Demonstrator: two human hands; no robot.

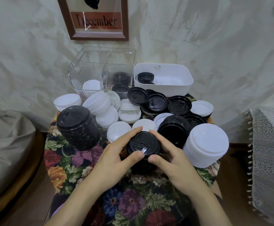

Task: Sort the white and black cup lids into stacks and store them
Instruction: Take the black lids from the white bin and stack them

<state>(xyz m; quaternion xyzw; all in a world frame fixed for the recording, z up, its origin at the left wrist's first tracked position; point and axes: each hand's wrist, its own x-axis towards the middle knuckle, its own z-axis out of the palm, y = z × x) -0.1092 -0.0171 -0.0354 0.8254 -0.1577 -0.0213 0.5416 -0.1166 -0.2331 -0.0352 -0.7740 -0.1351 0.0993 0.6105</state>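
From the head camera, the short stack of black plastic cup lids (142, 149) stands on the flower-patterned cloth of the table (87, 160), near its front edge, and you have it clasped from both sides; your left hand (115, 160) and right hand (172, 162) each curl round it, thumbs on the near rim of the top lid, fingers (133, 131) over the far rim; these lids are likely thin, light and slick, so they should nest well but slide apart if tilted; take hold low on the stack's sides, and squeeze gently lest the rims buckle; the tall black lid stack (78, 127) stands at the left, the tall white lid stack (205, 144) just beside your right hand, loose black and white lids (179, 105) behind; the clear divided plastic box (100, 70) and the white rectangular tub (164, 79) sit at the back.
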